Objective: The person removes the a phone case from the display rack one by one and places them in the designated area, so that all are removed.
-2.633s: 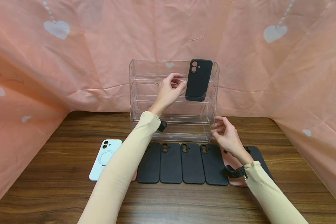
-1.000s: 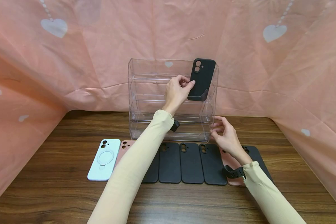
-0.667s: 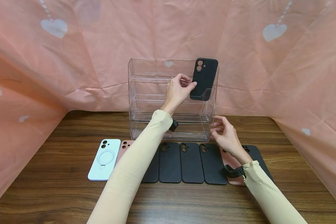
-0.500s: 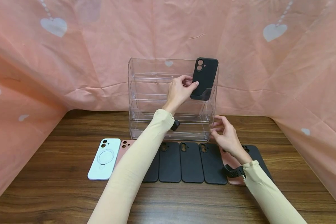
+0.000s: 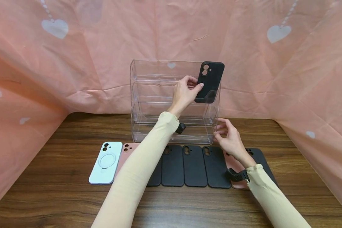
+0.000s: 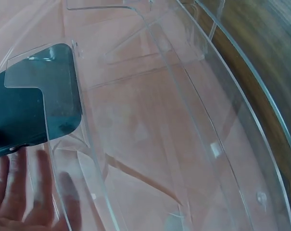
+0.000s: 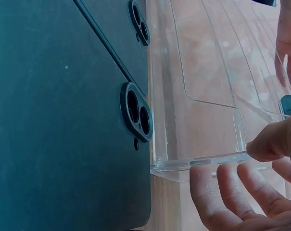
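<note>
A black phone case (image 5: 210, 79) leans, slightly tilted, at the upper right of a clear acrylic display rack (image 5: 175, 139). Its lower end sits behind a tier's transparent front lip, as the left wrist view confirms. My left hand (image 5: 183, 93) pinches the case by its left edge, thumb on the near face and fingers mostly hidden behind. At the rack's lower right side my right hand (image 5: 230, 139) grips the side panel; in the right wrist view the thumb (image 7: 270, 140) lies at the front edge and the fingers (image 7: 232, 192) on the outer face.
A row of phone cases lies on the wooden table (image 5: 171, 209) before the rack: a white case (image 5: 104, 171), pink cases, several black ones such as the black case (image 5: 195, 171). My left forearm covers part of the row. Pink cloth (image 5: 108, 63) hangs behind.
The black case and my left hand have shifted right along the upper tier, and the case leans a little more to the right. My right hand stays on the rack's side.
</note>
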